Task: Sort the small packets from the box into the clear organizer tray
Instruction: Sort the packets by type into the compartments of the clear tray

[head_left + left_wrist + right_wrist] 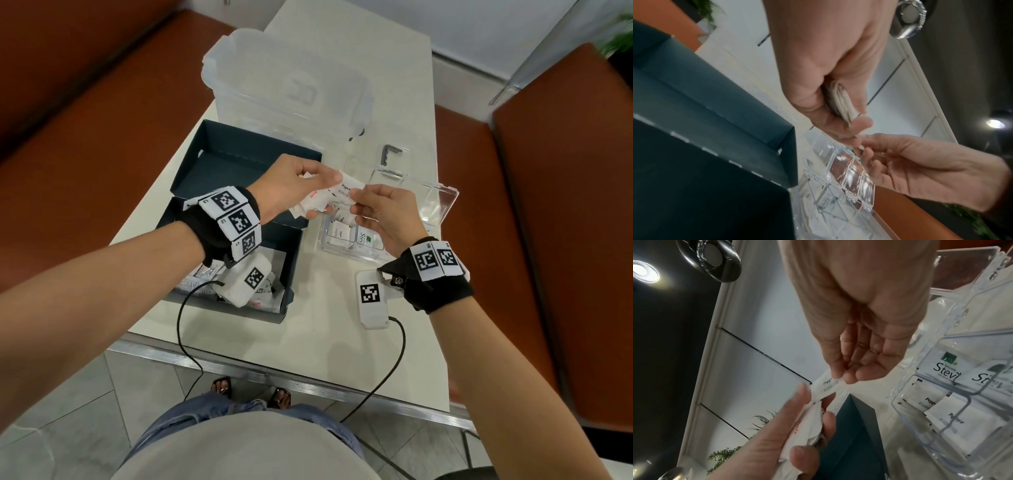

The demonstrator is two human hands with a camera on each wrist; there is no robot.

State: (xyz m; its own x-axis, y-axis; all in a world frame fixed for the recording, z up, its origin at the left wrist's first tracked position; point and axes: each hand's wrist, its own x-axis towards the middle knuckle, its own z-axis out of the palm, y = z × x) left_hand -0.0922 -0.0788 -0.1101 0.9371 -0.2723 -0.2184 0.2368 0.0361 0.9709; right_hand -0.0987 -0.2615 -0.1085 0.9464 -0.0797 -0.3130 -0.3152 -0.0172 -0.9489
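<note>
At my far left the dark box (239, 274) sits open on the counter (318, 346), its lid part (236, 161) lying just behind it, and more white packets (267, 301) lie loose in its near compartment. My left hand (291, 185) hovers above the box's right edge, fingers curled round a small bunch of packets (308, 204); one in the bunch carries red print. From the top of that bunch a pepper packet (349, 186) sticks out toward the right, and my right hand (387, 216) pinches its free end between thumb and fingertips (838, 373), the other fingers loosely bent. So both hands are on that one packet. Below my right hand stands the clear organizer tray (329, 245), just beside the box; its compartments already hold pepper packets (937, 408) and Stevia packets (947, 371). The tray's clear lid (435, 198) is hinged open to the right. Behind it all stands a large translucent tub (291, 85).
</note>
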